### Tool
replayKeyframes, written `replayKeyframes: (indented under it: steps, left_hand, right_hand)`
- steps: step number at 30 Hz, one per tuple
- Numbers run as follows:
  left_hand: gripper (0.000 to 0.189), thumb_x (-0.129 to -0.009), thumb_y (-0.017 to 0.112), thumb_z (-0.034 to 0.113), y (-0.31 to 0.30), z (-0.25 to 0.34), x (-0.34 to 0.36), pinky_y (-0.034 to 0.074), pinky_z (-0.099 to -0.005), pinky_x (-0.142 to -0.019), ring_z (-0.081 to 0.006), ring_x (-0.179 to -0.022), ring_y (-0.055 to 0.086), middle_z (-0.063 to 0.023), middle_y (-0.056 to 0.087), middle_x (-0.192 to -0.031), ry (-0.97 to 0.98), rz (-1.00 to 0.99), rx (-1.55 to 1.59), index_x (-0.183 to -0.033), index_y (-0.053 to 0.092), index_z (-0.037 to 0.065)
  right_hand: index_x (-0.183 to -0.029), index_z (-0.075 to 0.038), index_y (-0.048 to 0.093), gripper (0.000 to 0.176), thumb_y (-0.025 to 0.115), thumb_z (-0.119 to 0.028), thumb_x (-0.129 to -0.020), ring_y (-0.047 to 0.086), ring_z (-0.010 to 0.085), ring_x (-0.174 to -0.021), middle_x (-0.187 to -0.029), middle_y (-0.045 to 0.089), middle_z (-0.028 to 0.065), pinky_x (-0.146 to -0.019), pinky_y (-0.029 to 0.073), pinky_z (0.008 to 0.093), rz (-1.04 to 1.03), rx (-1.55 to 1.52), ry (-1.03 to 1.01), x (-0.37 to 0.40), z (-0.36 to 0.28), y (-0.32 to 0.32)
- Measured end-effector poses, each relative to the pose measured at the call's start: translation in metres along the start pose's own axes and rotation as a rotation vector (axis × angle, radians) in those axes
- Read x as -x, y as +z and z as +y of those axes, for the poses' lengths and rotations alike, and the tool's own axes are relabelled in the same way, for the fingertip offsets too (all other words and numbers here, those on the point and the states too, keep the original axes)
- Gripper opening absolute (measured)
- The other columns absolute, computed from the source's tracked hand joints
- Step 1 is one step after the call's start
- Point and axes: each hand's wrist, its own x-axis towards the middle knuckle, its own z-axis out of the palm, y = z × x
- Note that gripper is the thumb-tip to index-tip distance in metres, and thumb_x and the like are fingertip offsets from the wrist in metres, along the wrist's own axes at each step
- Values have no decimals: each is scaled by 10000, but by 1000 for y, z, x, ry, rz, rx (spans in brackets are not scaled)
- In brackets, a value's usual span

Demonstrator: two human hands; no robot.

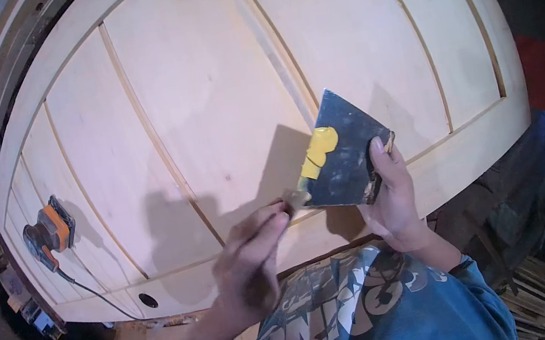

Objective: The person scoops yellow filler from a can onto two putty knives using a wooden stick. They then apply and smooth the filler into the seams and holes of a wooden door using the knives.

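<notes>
A dark, flat plate (348,150) with yellow paste (319,150) along its left edge is held up in my right hand (394,196), thumb on its face and fingers behind it. My left hand (254,252) is closed round a small putty knife (298,199), whose blade touches or nearly touches the plate's lower left corner. Under both hands lies a large pale wooden panel (216,93) with thin brown strips running across it. The handle of the knife is mostly hidden in my fingers.
An orange and black sander (51,232) rests at the panel's left, its cable (101,296) trailing to the front edge near a dark round hole (148,300). Wooden pieces (543,298) lie at the lower right. Small items (17,288) stand beyond the left edge.
</notes>
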Motion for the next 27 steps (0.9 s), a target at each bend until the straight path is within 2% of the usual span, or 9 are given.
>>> replayKeyframes:
  steps: [2, 8, 13, 16, 20, 21, 24, 25, 27]
  left_hand:
    - [504, -680, 541, -173, 7, -6, 1, 457, -405, -921, -360, -1107, 535, -223, 530, -1160, 125, -24, -150, -1151, 563, 4]
    - [563, -607, 539, -173, -6, -19, 12, 450, -405, -934, -371, -1094, 527, -175, 517, -1174, 92, -140, -431, -1142, 564, -4]
    - [398, -823, 494, -115, -9, 7, 21, 426, -314, -920, -232, -1087, 540, -188, 548, -1147, -311, 154, 178, -1214, 465, -46]
    - [401, -803, 503, -130, -4, 13, 22, 427, -322, -922, -257, -1087, 543, -200, 547, -1149, -240, 211, 193, -1196, 477, -53]
    - [322, -810, 482, -126, 8, 15, 16, 462, -328, -884, -252, -1064, 549, -166, 552, -1099, 141, 197, -2, -1115, 537, -39]
    - [358, -771, 458, -181, 15, 4, 24, 445, -406, -945, -339, -1141, 514, -208, 539, -1129, 155, 139, 87, -1078, 568, -34]
    - [429, -724, 457, -215, 11, -11, 21, 441, -434, -962, -370, -1172, 491, -227, 529, -1152, 139, 31, -253, -1093, 565, -24]
    - [521, -636, 531, -160, 5, -20, 16, 385, -437, -999, -378, -1168, 469, -142, 521, -1180, 172, -24, -230, -1121, 586, 24]
    - [532, -641, 517, -150, -11, -16, 20, 389, -439, -995, -371, -1175, 461, -135, 524, -1176, 131, -65, -395, -1131, 591, 43]
  right_hand:
    - [-1168, -7, 450, 316, 468, -242, -958, 614, 191, -951, -1045, 596, 103, -819, 529, 347, 10, -13, -5, 3, 1, 7]
    - [-1177, -26, 455, 302, 431, -243, -968, 628, 185, -946, -1073, 599, 102, -831, 525, 337, -32, 36, -79, 17, -8, 8]
    - [-1177, -18, 446, 307, 441, -241, -965, 627, 187, -940, -1065, 598, 104, -827, 529, 347, -55, -12, -89, 23, -4, 11]
    - [-1169, -18, 440, 304, 465, -237, -960, 617, 185, -942, -1060, 588, 98, -817, 532, 353, -38, -32, -99, 28, -3, 12]
    - [-1169, -19, 440, 299, 474, -228, -957, 616, 183, -943, -1062, 584, 97, -808, 536, 346, -25, -57, -124, 28, 2, 11]
    - [-1168, -19, 440, 298, 476, -225, -956, 617, 182, -940, -1062, 583, 97, -805, 537, 343, -13, -69, -118, 28, 3, 10]
    - [-1170, -19, 441, 299, 481, -223, -955, 615, 183, -936, -1064, 581, 102, -806, 536, 344, -20, -75, -67, 32, -3, 11]
    - [-1165, -17, 444, 300, 485, -225, -953, 616, 181, -930, -1057, 583, 101, -804, 536, 342, -17, -68, -87, 32, -4, 13]
    - [-1156, -13, 452, 301, 492, -229, -951, 618, 178, -918, -1045, 588, 101, -800, 537, 338, -7, -49, -122, 34, -6, 14]
